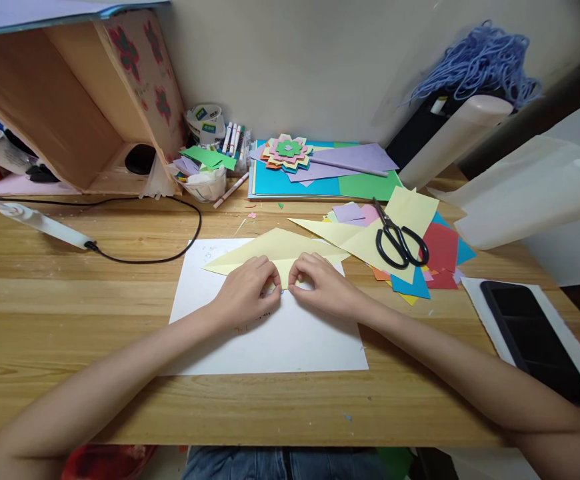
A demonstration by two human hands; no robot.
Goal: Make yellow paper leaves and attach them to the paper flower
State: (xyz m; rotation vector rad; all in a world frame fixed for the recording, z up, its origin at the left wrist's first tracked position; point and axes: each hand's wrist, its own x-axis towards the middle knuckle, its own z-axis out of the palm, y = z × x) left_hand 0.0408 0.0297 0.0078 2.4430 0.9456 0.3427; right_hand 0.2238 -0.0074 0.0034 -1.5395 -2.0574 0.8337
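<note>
The yellow paper (276, 245) lies over the sheet (315, 343); left hand (245, 288) and right hand (327, 285) pinch its near edge, seemingly to steady the fold; scissors (400, 239) sit right of the sheet, probably for easy reach

Landmark: white sheet (315, 340). L hand (247, 287) & R hand (323, 283) pinch near edge of yellow paper (270, 248), folded, lying over far part of sheet; fingertips close tog. Scissors (399, 243), blk handles, on paper scraps (440, 247), far R of sheet. Phone (535, 333) well R of sheet. Paper flower (288, 152) w/ purple stem, beyond sheet. Blk cable (160, 260) L of sheet, nr far corner.
</note>
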